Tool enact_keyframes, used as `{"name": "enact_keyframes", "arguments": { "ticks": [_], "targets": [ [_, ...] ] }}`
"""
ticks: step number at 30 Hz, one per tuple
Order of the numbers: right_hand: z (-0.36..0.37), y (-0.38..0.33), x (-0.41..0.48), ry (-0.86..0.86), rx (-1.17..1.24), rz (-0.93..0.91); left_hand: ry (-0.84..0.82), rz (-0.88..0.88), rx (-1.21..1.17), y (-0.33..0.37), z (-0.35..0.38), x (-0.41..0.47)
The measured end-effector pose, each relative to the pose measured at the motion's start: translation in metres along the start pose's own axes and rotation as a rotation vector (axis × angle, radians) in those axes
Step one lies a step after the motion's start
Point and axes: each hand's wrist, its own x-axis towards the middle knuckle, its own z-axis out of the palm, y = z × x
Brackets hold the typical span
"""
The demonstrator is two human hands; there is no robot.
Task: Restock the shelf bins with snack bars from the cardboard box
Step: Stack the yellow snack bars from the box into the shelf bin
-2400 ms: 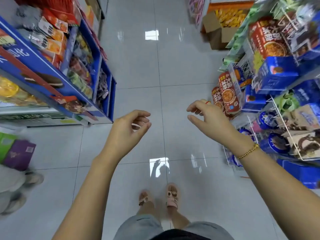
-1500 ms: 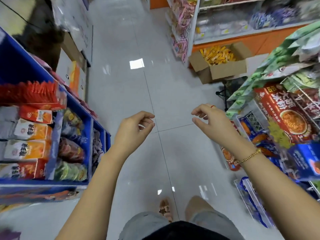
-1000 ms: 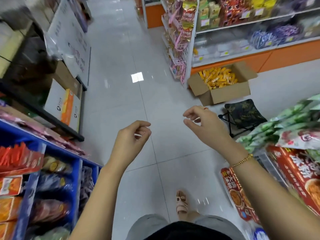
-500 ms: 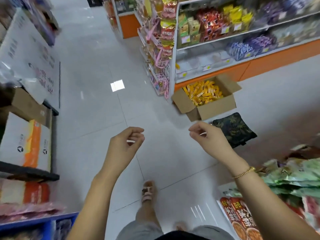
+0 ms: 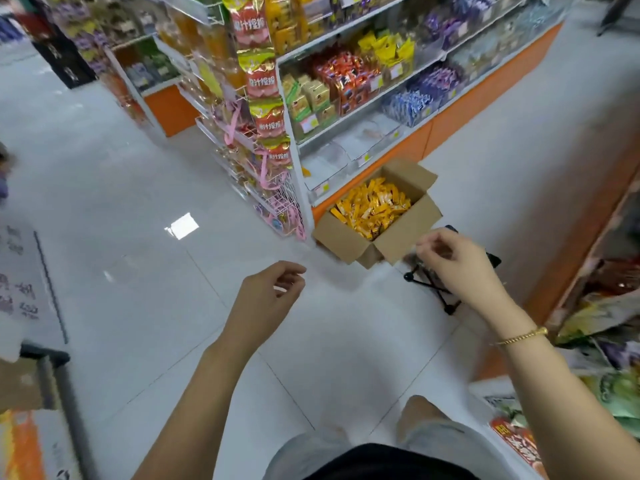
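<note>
Left hand point(image 5: 266, 299), right hand point(image 5: 457, 265): both raised over the floor point(image 5: 145, 188), fingers loosely curled, holding nothing. Right hand hangs just beside the box point(image 5: 343, 240): brown cardboard, flaps open, on glossy tile, heaped with slim orange-yellow bars point(image 5: 372, 206). Bins point(image 5: 332, 161) behind appear clear plastic; blurred.

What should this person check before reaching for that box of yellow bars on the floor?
1. Cardboard box flaps open: ok.
2. Snack bars inside, plenty showing: ok.
3. Left hand holds nothing: ok.
4. Right hand holds nothing: ok.
5. Floor by the box free: not ok, a black folding stool stands right beside it.
6. Room in the bottom shelf bins: cannot tell, too blurred.
</note>
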Motion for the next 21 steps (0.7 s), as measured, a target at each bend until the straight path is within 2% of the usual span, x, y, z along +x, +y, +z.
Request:
{"name": "enact_keyframes", "arguments": {
  "ticks": [6,21],
  "targets": [
    [-0.026,0.028,0.054,0.115,-0.005,0.083,-0.053,0.093,0.005,0.011,0.028,0.085],
    [-0.105,0.116,0.28,-0.028,-0.075,0.06,-0.044,0.024,-0.052,0.104,0.148,0.292]
  ]
}}
